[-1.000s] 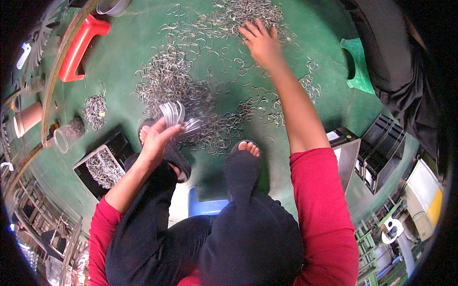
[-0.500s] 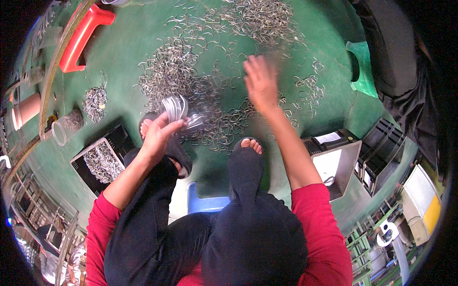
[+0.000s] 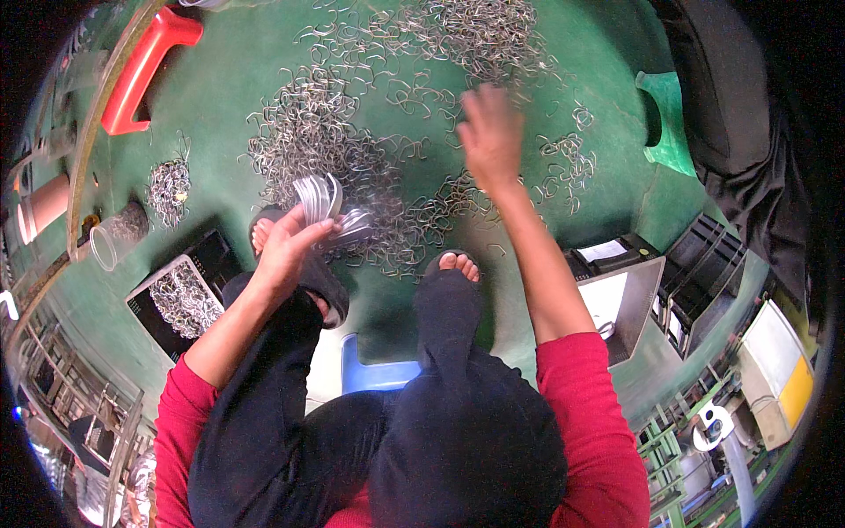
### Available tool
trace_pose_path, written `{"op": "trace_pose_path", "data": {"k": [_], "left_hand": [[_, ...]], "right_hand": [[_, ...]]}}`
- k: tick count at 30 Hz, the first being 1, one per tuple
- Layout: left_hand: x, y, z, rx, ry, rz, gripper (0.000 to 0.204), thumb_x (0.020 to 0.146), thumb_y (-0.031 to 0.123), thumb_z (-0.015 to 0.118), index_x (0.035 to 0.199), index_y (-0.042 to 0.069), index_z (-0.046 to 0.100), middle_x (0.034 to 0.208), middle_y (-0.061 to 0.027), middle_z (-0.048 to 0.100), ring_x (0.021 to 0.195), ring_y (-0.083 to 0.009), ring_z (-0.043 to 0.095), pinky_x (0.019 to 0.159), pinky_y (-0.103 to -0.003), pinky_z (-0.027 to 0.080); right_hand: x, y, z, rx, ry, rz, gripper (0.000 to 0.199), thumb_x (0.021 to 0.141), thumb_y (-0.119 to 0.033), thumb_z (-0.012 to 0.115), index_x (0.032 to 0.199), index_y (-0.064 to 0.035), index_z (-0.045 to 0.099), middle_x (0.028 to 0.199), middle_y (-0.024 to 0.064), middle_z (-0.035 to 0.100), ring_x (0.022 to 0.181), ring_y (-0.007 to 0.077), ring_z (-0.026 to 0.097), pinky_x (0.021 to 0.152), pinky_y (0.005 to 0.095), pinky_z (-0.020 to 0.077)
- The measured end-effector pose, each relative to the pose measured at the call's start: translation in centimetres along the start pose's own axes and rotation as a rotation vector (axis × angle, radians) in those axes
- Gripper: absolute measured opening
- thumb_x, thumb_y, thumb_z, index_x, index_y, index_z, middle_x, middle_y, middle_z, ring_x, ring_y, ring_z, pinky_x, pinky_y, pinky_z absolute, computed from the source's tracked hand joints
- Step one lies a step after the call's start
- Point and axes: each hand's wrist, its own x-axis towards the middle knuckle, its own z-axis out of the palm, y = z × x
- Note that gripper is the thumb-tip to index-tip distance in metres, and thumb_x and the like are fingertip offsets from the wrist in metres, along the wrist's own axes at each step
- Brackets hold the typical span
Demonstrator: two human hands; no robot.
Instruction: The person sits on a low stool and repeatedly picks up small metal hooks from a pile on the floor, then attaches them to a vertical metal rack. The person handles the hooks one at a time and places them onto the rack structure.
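My left hand (image 3: 288, 246) is closed on a bundle of curved metal hooks (image 3: 319, 198), stacked side by side and fanned out above my left foot. Beneath and beyond it lies a large heap of loose hooks (image 3: 304, 132) on the green floor. My right hand (image 3: 493, 145) is stretched over the floor just short of the far pile of hooks (image 3: 488, 40). Its fingers are blurred at the tips, but they look extended with the thumb apart, and nothing shows in them. Scattered hooks (image 3: 449, 198) lie between the hand and my right foot.
A black box of hooks (image 3: 187, 299) stands at left, near a clear plastic cup (image 3: 114, 238) and a small hook pile (image 3: 169, 189). A red stool (image 3: 145, 75) lies far left, a green stool (image 3: 669, 119) far right. Grey-black bins (image 3: 620, 308) stand at right.
My right hand has shifted slightly right and its fingers have turned. The left hand keeps its hold on the hooks, and the whole view has shifted a little.
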Motion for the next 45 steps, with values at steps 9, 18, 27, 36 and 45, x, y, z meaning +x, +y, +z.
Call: {"op": "trace_pose_path", "data": {"k": [9, 18, 27, 36, 45], "left_hand": [[0.0, 0.3, 0.3, 0.039, 0.007, -0.003, 0.036, 0.087, 0.008, 0.060, 0.120, -0.003, 0.050, 0.107, -0.0101, 0.063, 0.099, -0.0169, 0.059, 0.091, -0.030, 0.043], [0.0, 0.4, 0.4, 0.034, -0.002, -0.014, 0.036, 0.088, 0.009, 0.059, 0.120, -0.002, 0.050, 0.108, -0.0106, 0.063, 0.100, -0.0173, 0.059, 0.092, -0.031, 0.042], [0.1, 0.2, 0.5, 0.020, -0.011, 0.019, 0.036, 0.088, 0.008, 0.059, 0.120, -0.003, 0.050, 0.108, -0.0106, 0.063, 0.101, -0.0173, 0.058, 0.092, -0.031, 0.042], [-0.1, 0.5, 0.2, 0.046, -0.020, 0.002, 0.037, 0.088, 0.008, 0.059, 0.121, -0.003, 0.049, 0.107, -0.0101, 0.063, 0.100, -0.0175, 0.058, 0.093, -0.031, 0.042], [-0.1, 0.5, 0.4, 0.007, 0.001, 0.002, 0.036, 0.087, 0.008, 0.059, 0.121, -0.002, 0.050, 0.107, -0.0105, 0.063, 0.100, -0.0182, 0.060, 0.092, -0.032, 0.043]], "right_hand": [[0.5, 4.7, -0.6, -0.168, -0.149, 0.048, 0.049, 0.091, -0.046, 0.046, 0.138, -0.0332, 0.039, 0.150, 0.0082, 0.026, 0.138, 0.0339, 0.023, 0.104, 0.0664, 0.0141], [-2.2, 3.5, -0.8, -0.119, -0.121, 0.142, 0.052, 0.091, -0.049, 0.045, 0.139, -0.0308, 0.038, 0.150, 0.0089, 0.024, 0.139, 0.0369, 0.018, 0.102, 0.0707, 0.0099], [-3.4, 0.4, 0.5, -0.093, -0.093, 0.088, 0.057, 0.088, -0.045, 0.053, 0.139, -0.0271, 0.037, 0.149, 0.0133, 0.024, 0.137, 0.0375, 0.021, 0.100, 0.0709, 0.0170], [-0.3, 1.1, 0.5, 0.093, 0.150, 0.100, 0.044, 0.087, -0.024, 0.057, 0.129, -0.0186, 0.047, 0.136, 0.0092, 0.043, 0.128, 0.0325, 0.037, 0.101, 0.0610, 0.0275], [2.1, 4.4, -0.2, 0.001, 0.278, 0.182, 0.031, 0.079, -0.006, 0.055, 0.107, -0.0174, 0.060, 0.110, 0.0048, 0.058, 0.103, 0.0273, 0.053, 0.085, 0.0412, 0.0428]]}}
